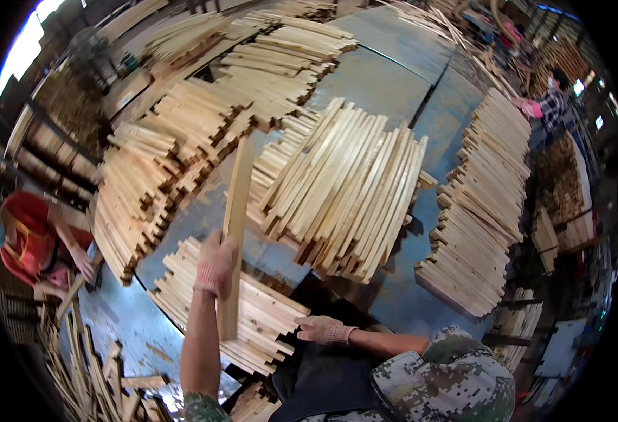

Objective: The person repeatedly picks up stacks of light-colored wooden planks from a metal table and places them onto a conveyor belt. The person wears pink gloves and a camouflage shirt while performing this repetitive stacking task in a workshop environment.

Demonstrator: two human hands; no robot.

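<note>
My left hand (217, 266), in a pale pink knit glove, is closed round a wooden strip (239, 191). The strip slants upward, over a low row of strips (181, 278) lying side by side on the metal table. My right hand (323, 330), gloved alike, reaches in from the right with fingers stretched toward the row's uneven right ends. It appears to touch them or hover just beside them, holding nothing I can see. Beyond both hands lies a large loose heap of strips (344, 190), several layers deep.
Long rows of strips (488, 204) line the right side, and more stacks (140, 176) fill the left. Loose offcuts (112, 380) pile up at the lower left. A person in red (35, 239) works at the left; another person (551, 102) stands at the far right.
</note>
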